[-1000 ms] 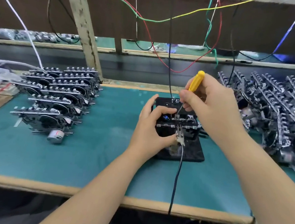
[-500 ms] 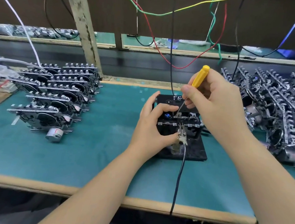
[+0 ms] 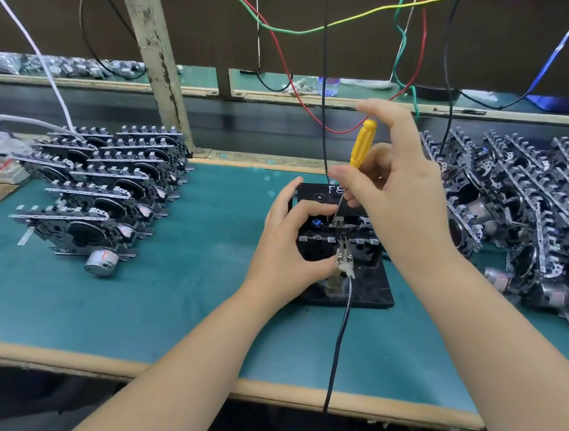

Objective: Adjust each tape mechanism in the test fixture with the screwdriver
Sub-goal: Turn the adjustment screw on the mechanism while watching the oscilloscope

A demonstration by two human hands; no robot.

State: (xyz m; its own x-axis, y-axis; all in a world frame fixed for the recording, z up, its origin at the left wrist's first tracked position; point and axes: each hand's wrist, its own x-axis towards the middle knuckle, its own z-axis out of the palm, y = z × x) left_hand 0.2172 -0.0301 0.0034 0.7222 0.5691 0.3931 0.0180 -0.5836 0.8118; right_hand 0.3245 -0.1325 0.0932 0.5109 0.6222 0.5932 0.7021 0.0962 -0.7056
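1. Yellow plastic marks the screwdriver (image 3: pixel 362 143), the head camera's only view of it: the handle stands nearly upright above the middle of the desk (image 3: pixel 130 305), and its thin shaft runs down into the tape mechanism (image 3: pixel 338 233) seated in the black test fixture (image 3: pixel 369 288).
2. Holding the tool is the right hand (image 3: pixel 401 198); its grip pinches the lower handle between thumb and fingers, with the forefinger lifted free above the cap.
3. Steadying the work is the left hand (image 3: pixel 287 250); its grip is pressed around the left side of the mechanism, thumb on top, fingers at the front edge beside a metal clip (image 3: pixel 344 260) whose dark cable (image 3: pixel 339 340) trails off the desk's near edge.
4. More mechanisms wait in a stacked row on the left (image 3: pixel 96 192) and in a larger heap on the right (image 3: pixel 534 220), both well apart from the fixture.
5. By my reading, the step in hand is the adjustment itself, with the tip at or on a screw; contact is too small to confirm.
6. Next would likely come small turns of the handle with the shaft kept upright, the left hand bracing firmly.
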